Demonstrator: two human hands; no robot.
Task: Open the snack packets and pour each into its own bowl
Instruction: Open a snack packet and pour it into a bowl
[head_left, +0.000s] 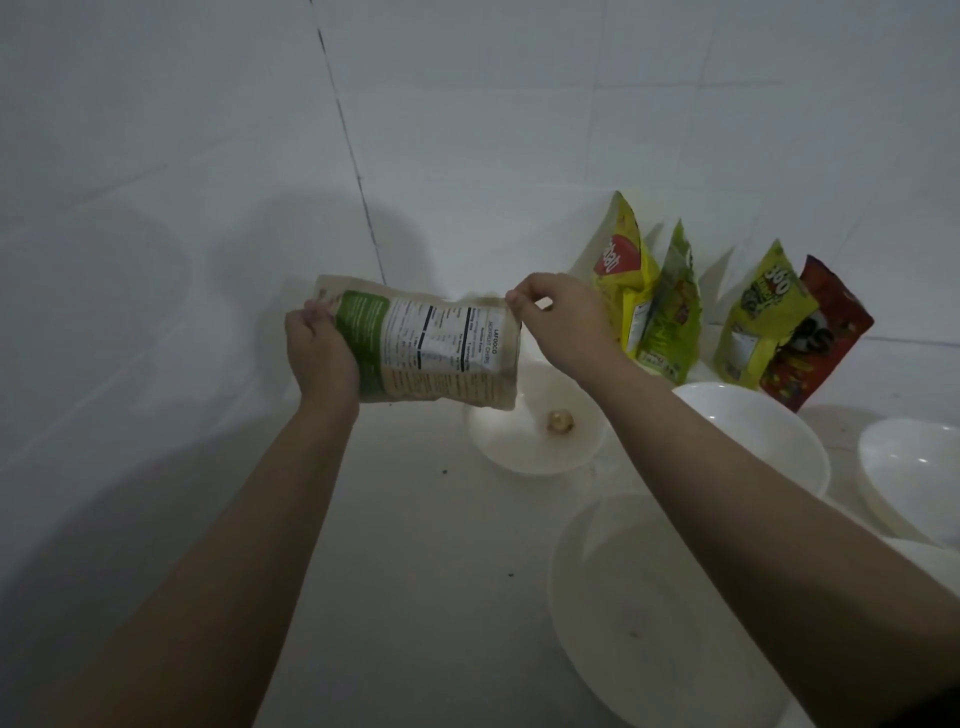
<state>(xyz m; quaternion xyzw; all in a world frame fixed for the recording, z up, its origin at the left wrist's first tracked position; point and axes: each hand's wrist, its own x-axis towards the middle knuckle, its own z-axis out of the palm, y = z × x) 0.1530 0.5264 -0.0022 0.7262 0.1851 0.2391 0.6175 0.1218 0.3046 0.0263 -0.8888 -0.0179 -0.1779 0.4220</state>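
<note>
I hold a beige and green chips packet (431, 348) sideways in the air, its printed back facing me. My left hand (319, 353) grips its bottom end. My right hand (563, 325) pinches the top corner at its mouth end. The mouth end hangs over a small white bowl (514, 447) that has one yellowish chip (560, 420) in it. Three more white bowls stand near: one in front (649, 613), one behind my right forearm (753, 426), one at the right edge (914, 467).
Several sealed packets lean on the tiled wall at the back right: a yellow one (626, 270), a green one (672, 306), a yellow-green one (761, 317) and a red one (826, 332). The white counter (415, 545) meets white walls in a corner.
</note>
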